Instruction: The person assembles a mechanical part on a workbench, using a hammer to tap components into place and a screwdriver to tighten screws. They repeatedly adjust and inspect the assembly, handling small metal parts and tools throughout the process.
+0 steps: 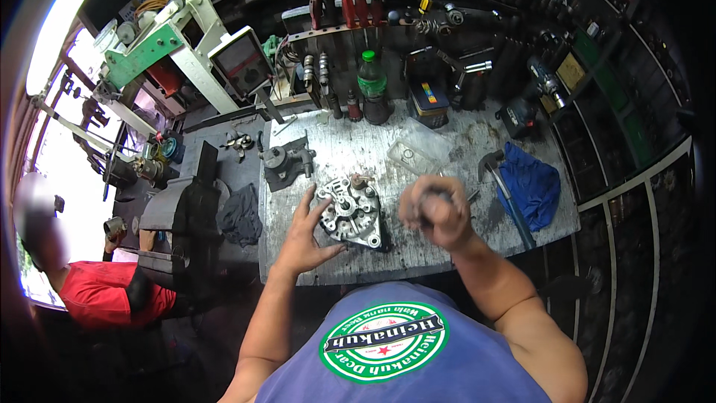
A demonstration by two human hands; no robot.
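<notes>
My left hand [300,237] lies at the left side of a silvery alternator housing [356,230], fingers spread, with the fingertips at or very near its edge. The housing sits on the worn workbench [328,272], a shaft end showing at its middle. To the right of it and raised above the bench is my right hand [441,218], blurred by motion, with its fingers curled round a dark, roundish metal part [435,198]. The fingers cover much of that part, so its exact kind does not show.
A hammer [509,198] lies against a blue cloth [533,186] at the right. Behind are a clear plastic tray [412,157], a green-capped bottle [371,78] and a dark pump-like casting [287,163]. A person in red [112,291] is at the far left, beside another bench.
</notes>
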